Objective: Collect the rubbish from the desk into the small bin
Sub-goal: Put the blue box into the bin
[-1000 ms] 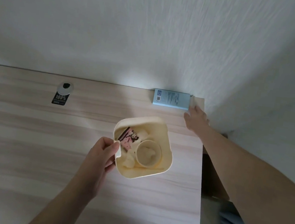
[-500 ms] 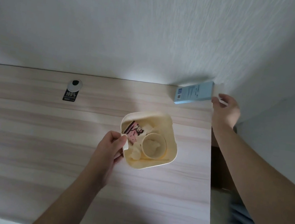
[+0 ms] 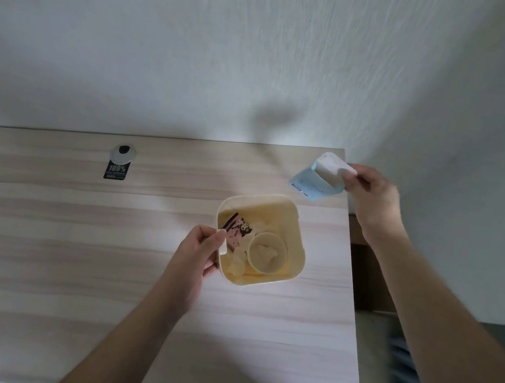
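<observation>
Left hand [image 3: 200,253] pinches the rim of the cream square plastic bin [image 3: 299,230] on the pale wood-grain counter [image 3: 74,247]. Right hand [image 3: 373,197] grips a light-blue carton [image 3: 313,185] raised near the counter's far right corner; its print is illegible. Black tag [image 3: 117,170] reads "100%".

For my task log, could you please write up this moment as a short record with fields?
left hand: left hand holds the rim of the small bin
right hand: right hand holds the blue box, tilted, above the desk's far right corner
bin contents: pink wrapper, paper cup, crumpled tissue
bin place: on the desk
other: black tag near the far edge
task state: box not yet in bin
</observation>
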Available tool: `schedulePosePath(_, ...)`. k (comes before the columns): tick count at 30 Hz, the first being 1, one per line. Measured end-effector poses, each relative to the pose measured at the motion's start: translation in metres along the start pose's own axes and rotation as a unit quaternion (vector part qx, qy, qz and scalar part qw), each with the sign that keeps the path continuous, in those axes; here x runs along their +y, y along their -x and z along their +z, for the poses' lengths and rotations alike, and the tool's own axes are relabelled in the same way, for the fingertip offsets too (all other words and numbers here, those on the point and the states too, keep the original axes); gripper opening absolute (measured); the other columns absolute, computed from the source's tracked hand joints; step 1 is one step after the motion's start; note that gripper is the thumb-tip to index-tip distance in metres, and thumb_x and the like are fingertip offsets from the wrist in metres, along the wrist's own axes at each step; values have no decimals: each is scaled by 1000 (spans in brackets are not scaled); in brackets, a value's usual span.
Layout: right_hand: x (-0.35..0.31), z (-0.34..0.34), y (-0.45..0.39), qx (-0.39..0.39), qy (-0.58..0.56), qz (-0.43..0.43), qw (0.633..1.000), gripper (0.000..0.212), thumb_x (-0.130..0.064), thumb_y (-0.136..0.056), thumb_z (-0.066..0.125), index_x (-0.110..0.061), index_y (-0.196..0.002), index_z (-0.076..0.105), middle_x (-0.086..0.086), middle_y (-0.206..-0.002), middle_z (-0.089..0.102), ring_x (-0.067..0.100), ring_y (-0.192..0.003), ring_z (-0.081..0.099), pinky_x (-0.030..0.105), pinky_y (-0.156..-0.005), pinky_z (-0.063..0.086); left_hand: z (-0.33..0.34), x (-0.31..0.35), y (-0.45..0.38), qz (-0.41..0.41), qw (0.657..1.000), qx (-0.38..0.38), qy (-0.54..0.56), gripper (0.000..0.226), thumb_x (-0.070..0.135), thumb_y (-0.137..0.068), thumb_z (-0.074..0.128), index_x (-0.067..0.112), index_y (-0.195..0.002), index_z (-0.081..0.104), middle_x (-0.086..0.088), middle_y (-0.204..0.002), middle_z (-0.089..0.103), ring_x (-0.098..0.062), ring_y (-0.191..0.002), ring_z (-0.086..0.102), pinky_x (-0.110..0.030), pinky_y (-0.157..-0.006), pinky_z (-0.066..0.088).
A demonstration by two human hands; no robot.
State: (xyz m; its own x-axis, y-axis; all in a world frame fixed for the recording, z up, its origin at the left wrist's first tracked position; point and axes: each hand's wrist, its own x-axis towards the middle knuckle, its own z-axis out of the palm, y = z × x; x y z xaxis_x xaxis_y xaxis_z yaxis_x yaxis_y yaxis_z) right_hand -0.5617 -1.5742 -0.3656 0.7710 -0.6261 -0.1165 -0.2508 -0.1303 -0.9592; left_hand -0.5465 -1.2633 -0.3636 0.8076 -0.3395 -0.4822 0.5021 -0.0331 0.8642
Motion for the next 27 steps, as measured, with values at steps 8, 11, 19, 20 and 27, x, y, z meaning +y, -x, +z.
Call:
schedulePosePath(8,-97,-7,93,14,-156,-130,979,12,-41,-90,61,-34,-82,63,-12,-82,66,14,-81,58,33,-77,44,-33,1,21,-33,999,4,-13,34,37,-76,63,8,-90,51,9,-48,43,-11,-48,33,-34,-57,27)
schedulePosePath(11,-125,17,123,15,-170,-175,970,15,-48,-88,61,-34,-84,63,-15,-83,65,11,-81,58,27,-75,44,-54,4,32,-34,999,-10,-15,37,37,-79,62,5,-94,52,8,-51,46,-13,-53,36,-41,-67,32)
schedulePosePath(19,-118,122,187,-47,-114,-118,985,14,-25,-95,56,-28,-84,63,-12,-78,68,4,-77,62,14,-70,46,-114,13,64,-14,998,-61,-6,29,35,-85,61,9,-88,48,9,-52,42,-9,-49,35,-30,-55,27)
schedulePosePath(20,-116,133,193,-48,-105,-118,986,12,-25,-95,56,-25,-86,63,-11,-79,69,4,-77,63,13,-69,47,-122,13,67,-16,997,-68,-9,28,35,-86,61,11,-87,49,9,-53,41,-10,-50,35,-31,-57,28)
schedulePosePath(27,-101,176,206,-137,80,-191,969,12,-21,-86,68,-32,-87,65,-16,-97,71,6,-99,65,30,-89,50,-169,11,73,-13,996,-90,28,35,43,-82,66,12,-85,51,8,-55,41,-9,-50,36,-29,-56,32)
